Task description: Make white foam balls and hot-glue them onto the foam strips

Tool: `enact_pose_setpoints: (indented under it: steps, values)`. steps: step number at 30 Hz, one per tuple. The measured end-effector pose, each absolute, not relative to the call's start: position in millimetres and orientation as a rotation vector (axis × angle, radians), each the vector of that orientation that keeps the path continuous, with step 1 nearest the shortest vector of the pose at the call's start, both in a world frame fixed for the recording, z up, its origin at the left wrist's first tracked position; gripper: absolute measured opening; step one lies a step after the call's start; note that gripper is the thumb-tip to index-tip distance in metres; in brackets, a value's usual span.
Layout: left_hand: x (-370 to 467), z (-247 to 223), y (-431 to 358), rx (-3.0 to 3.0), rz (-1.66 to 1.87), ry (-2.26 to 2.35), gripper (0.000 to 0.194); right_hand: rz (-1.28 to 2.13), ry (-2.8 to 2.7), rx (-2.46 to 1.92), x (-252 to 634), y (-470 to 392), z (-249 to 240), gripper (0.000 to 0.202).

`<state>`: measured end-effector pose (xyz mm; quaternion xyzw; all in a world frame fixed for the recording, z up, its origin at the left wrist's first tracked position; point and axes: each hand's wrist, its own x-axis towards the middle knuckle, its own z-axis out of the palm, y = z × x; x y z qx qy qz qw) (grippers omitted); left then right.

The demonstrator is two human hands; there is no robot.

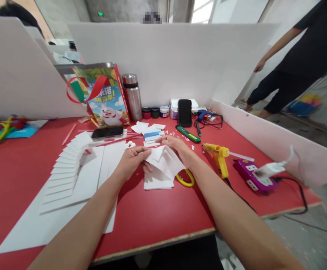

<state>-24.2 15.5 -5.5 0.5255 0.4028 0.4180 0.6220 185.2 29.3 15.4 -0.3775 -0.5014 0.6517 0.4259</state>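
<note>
A creased white sheet of paper (167,161) is held up between my hands over the middle of the table. My left hand (133,160) pinches its left corner between thumb and fingers. At the sheet's upper right, my right hand (177,148) has its fingers closed along the edge and partly behind it. Beneath lies a small stack of white paper (159,184). A yellow ring-shaped handle (188,179) shows beside the stack, partly under the sheet and my right wrist. Small white round pieces (130,144) lie just beyond my left hand.
Fanned white strips (64,168) rest on white boards at left. On the right are a yellow glue gun (221,157), a purple power strip (255,178) with cables, and a green cutter (188,134). A gift bag (104,101) and steel bottle (133,98) stand behind. Someone in dark clothes stands at right.
</note>
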Motion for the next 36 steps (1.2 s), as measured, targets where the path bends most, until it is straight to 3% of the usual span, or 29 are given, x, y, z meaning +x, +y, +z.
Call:
enact_pose_setpoints:
  steps: [7, 19, 27, 36]
  values:
    - [-23, -2, 14, 1.258, 0.997, 0.971, 0.045, 1.480, -1.412, -1.096, 182, 32, 7, 0.040]
    - [-29, -1, 15, 1.066, 1.076, 0.683, 0.023, 1.705, -1.249, -0.898, 193, 33, 9, 0.022]
    - [-27, 0, 15, 1.073, 0.955, 0.773, 0.044, 1.696, -1.309, -0.859, 191, 33, 10, 0.014]
    - [-31, -5, 18, 1.153, 0.866, 0.855, 0.050, 1.566, -1.490, -0.933, 207, 36, 19, 0.019]
